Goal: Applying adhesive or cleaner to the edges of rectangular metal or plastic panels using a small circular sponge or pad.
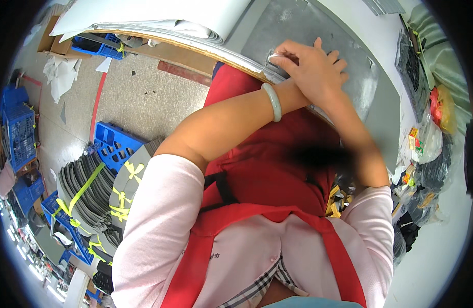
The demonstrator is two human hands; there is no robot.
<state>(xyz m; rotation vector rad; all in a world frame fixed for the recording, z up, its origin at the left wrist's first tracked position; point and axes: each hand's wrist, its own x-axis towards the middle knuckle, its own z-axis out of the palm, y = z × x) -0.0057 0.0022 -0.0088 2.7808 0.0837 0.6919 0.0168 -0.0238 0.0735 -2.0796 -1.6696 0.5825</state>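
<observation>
My right hand lies over a dark grey sheet on the bench. Its thumb and index finger are closed together on a small whitish piece, too small to name, near the sheet's left edge. The other fingers are raised and spread. From the left, my left forearm with a pale bangle crosses under the right wrist. My left hand is mostly hidden beneath the right one, so its fingers cannot be told apart.
Layered white sheets cover the bench's left part. Down on the left are a blue plastic crate and bundles of dark grey pieces tied with yellow-green ribbon. Plastic bags lie to the right. A red apron covers my lap.
</observation>
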